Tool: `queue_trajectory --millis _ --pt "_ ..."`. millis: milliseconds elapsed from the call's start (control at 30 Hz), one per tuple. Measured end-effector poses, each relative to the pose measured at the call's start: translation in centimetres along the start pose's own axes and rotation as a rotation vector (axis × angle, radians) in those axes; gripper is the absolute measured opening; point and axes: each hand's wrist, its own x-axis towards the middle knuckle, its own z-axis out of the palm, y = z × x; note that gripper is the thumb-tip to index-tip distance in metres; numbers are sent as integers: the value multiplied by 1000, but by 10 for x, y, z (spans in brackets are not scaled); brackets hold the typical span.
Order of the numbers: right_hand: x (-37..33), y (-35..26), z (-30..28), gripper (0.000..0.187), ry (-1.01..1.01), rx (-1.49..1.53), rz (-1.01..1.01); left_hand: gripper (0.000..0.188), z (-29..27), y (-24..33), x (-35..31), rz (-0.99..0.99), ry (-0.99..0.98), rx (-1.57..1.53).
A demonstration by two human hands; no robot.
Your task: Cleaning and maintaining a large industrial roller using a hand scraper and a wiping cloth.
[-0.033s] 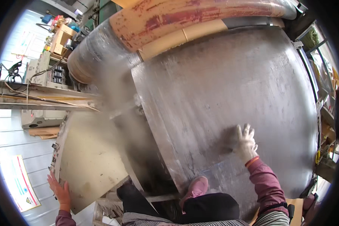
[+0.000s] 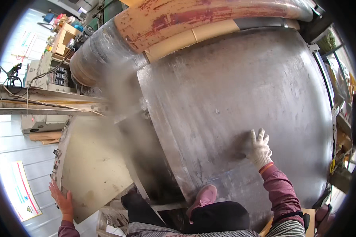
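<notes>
My right hand (image 2: 261, 149) wears a white knitted glove and is open, fingers spread, over the broad dark-grey metal surface (image 2: 225, 98). It appears to rest on the metal, though the contact under the palm is hidden. My left hand (image 2: 63, 200) is bare and open, its fingers stretched out beside the edge of a cream-coloured panel (image 2: 93, 166); whether it touches that edge I cannot tell. Neither hand holds anything visible. A pink shoe (image 2: 205, 196) of mine stands at the metal's near edge.
A large rust-stained roller (image 2: 162, 25) lies across the far side. A beam with cables (image 2: 47, 103) enters from the left, near a control box (image 2: 47, 75). Between panel and metal runs a dark gap (image 2: 158, 170); a smear blurs the view there. A sign (image 2: 21, 193) lies far left.
My right hand has shifted very slightly on the metal, its fingers showing a little more sharply. The left hand stays in place.
</notes>
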Motion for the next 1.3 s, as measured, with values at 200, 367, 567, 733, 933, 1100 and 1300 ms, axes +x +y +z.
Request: queue_trajectory --millis 200,367,567,733,933,1100,1300 --pt "23 33 20 101 -68 -82 -4 84 20 -3 -1 142 4 -12" --pt "14 20 -12 102 -52 -2 9 76 12 -12 -3 99 37 -5" --pt "10 22 -30 97 -110 129 0 69 21 -30 8 133 -33 -54" --pt "-2 67 31 59 292 305 -186 63 23 -21 11 191 -71 -71" --pt "-66 90 65 29 233 1180 484 61 4 -30 17 181 -70 -8" --pt "-154 77 126 32 -142 1666 1087 68 -17 7 17 170 -198 -59" --pt "-223 -15 210 50 -68 1194 610 56 -31 39 11 287 -163 22"
